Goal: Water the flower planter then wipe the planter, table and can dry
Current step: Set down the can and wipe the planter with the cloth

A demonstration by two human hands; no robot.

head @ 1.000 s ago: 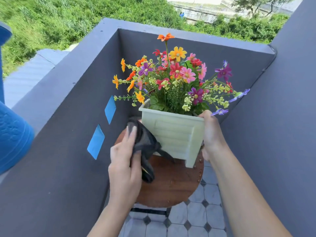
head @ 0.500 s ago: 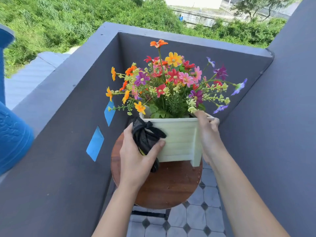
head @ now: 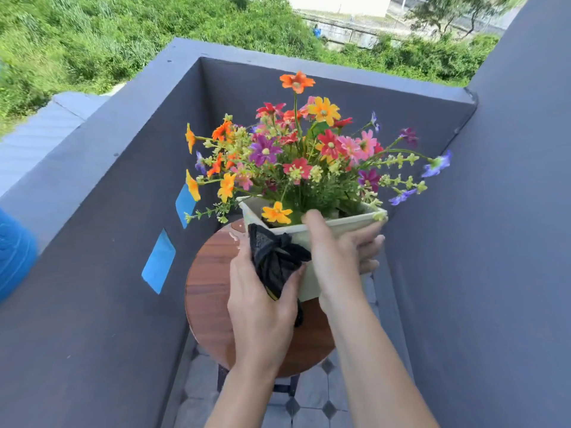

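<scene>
Head view: the planter (head: 336,225) sits tilted over the round table (head: 210,291), its near face toward the camera. The left hand (head: 262,307) pinches a bunched black cloth (head: 273,261) against that face. The right hand (head: 338,257) wraps the rim, thumb over the top edge, fingers round the far side. To wipe well, I judge, spread the cloth flatter, stroke downward, and hold the rim steady so the flowers (head: 302,149) do not tip. A blue can (head: 14,254) waits at far left.

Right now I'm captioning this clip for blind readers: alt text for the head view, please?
A left hand presses a black cloth against a pale green planter of colourful flowers, gripped by the right hand, above a round wooden table in a grey-walled balcony corner.
</scene>
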